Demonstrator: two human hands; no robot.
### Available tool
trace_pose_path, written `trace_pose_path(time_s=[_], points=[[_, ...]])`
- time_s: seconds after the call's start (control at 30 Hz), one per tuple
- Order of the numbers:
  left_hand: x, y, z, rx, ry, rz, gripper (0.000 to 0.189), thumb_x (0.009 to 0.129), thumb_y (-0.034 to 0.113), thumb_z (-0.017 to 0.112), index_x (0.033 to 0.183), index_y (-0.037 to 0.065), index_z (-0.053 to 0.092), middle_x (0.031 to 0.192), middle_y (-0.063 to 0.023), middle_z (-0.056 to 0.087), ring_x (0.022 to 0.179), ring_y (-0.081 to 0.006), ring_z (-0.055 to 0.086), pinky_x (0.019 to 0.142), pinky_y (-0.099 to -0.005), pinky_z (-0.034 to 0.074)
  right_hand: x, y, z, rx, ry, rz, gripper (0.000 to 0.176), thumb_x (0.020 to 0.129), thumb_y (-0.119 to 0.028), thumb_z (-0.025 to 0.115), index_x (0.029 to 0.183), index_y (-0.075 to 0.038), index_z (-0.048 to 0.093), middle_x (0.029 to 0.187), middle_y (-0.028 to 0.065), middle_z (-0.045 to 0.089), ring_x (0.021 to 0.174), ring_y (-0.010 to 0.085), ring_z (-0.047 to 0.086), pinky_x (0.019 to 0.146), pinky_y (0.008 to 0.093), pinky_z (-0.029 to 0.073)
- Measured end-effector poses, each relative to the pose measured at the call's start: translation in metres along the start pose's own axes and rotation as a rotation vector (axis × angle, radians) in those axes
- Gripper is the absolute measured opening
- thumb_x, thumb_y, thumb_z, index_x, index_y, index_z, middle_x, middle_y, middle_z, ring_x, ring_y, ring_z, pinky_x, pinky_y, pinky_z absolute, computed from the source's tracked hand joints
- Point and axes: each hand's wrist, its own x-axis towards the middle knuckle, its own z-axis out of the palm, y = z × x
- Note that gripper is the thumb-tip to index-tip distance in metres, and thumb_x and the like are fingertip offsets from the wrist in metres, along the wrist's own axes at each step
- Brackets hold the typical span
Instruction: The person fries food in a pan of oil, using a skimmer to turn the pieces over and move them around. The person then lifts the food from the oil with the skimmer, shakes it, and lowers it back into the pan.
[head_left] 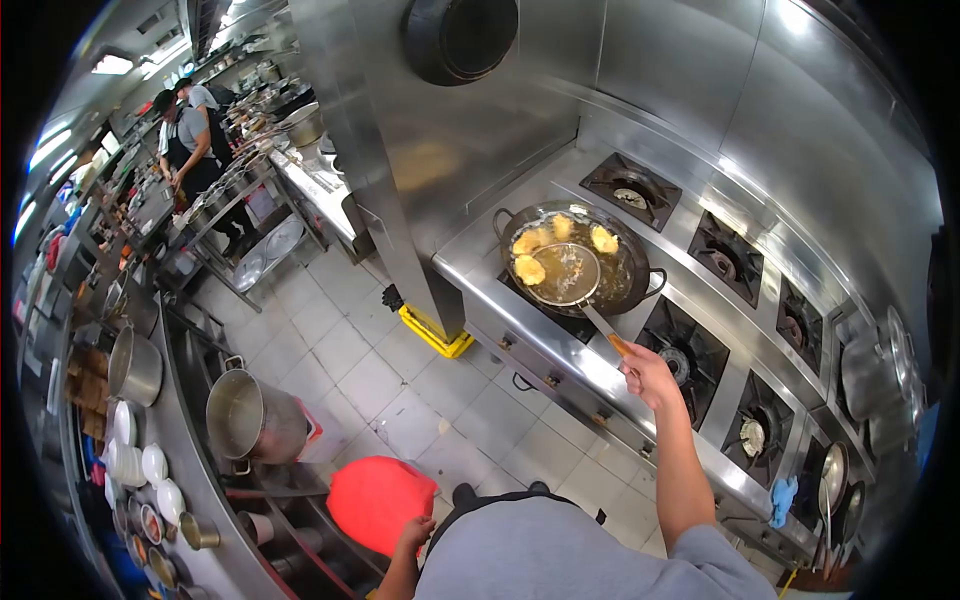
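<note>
My right hand (650, 378) is closed around the wooden handle of a round skimmer (565, 274). The skimmer's mesh lies in a wide pan of oil (632, 268) on the stove, with small bits in it. Several golden fried pieces (604, 239) float around the mesh, mostly toward the far and left sides of the pan. Low on the left, my left hand (415, 533) is closed at the edge of a round red object (380, 503), which hangs beside my body above the floor.
Several burners (725, 258) stand right of the pan. A yellow object (436, 333) is on the floor by the steel pillar (350, 150). A large pot (250, 415) and white bowls (154, 465) are left. Two people (190, 140) stand at the far left.
</note>
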Motion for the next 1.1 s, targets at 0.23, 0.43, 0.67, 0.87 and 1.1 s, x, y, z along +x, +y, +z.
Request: trace_pose_path(time_s=[0.23, 0.43, 0.67, 0.87, 1.1], points=[[0.026, -0.026, 0.006, -0.044, 0.002, 0.052, 0.034, 0.084, 0.029, 0.061, 0.108, 0.004, 0.060, 0.075, -0.0008, 0.058, 0.056, -0.0111, 0.050, 0.048, -0.0253, 0.040, -0.016, 0.001, -0.011, 0.101, 0.058, -0.001, 0.041, 0.091, -0.008, 0.044, 0.132, -0.007, 0.042, 0.069, -0.0023, 0.045, 0.044, 0.0046, 0.029, 0.041, 0.0207, 0.025], [0.020, -0.007, 0.003, -0.058, -0.017, 0.014, 0.041, 0.084, 0.028, 0.062, 0.114, 0.001, 0.057, 0.081, -0.0053, 0.061, 0.060, -0.0131, 0.053, 0.052, -0.0259, 0.043, -0.035, -0.016, -0.036, -0.148, 0.218, -0.151, 0.047, 0.088, -0.007, 0.045, 0.135, -0.007, 0.040, 0.068, -0.0018, 0.046, 0.047, 0.0060, 0.036, 0.041, 0.0199, 0.029], [0.036, -0.002, 0.009, 0.061, -0.080, 0.036, 0.041, 0.085, 0.029, 0.060, 0.114, 0.000, 0.057, 0.080, -0.0067, 0.062, 0.059, -0.0138, 0.054, 0.051, -0.0277, 0.044, -0.015, -0.004, -0.063, -1.025, 0.535, -0.561, 0.047, 0.085, -0.010, 0.053, 0.130, -0.001, 0.045, 0.110, 0.0226, 0.061, 0.098, 0.0342, 0.060, 0.087, 0.0359, 0.045], [0.028, 0.015, 0.015, 0.157, -0.110, 0.040, 0.041, 0.086, 0.033, 0.058, 0.111, 0.000, 0.059, 0.082, -0.0071, 0.063, 0.060, -0.0148, 0.056, 0.051, -0.0292, 0.045, -0.027, -0.017, -0.040, -1.020, 0.530, -0.445, 0.045, 0.086, -0.013, 0.053, 0.129, -0.005, 0.047, 0.116, 0.0249, 0.056, 0.109, 0.0379, 0.054, 0.094, 0.0385, 0.042], [0.050, 0.003, 0.020, 0.173, -0.084, 0.055, 0.041, 0.086, 0.032, 0.058, 0.111, 0.000, 0.059, 0.086, -0.0100, 0.065, 0.064, -0.0172, 0.058, 0.059, -0.0317, 0.048, -0.029, -0.011, -0.039, -0.648, 0.428, -0.355, 0.045, 0.087, -0.006, 0.051, 0.131, 0.000, 0.045, 0.114, 0.0150, 0.060, 0.095, 0.0187, 0.058, 0.085, 0.0259, 0.043]])
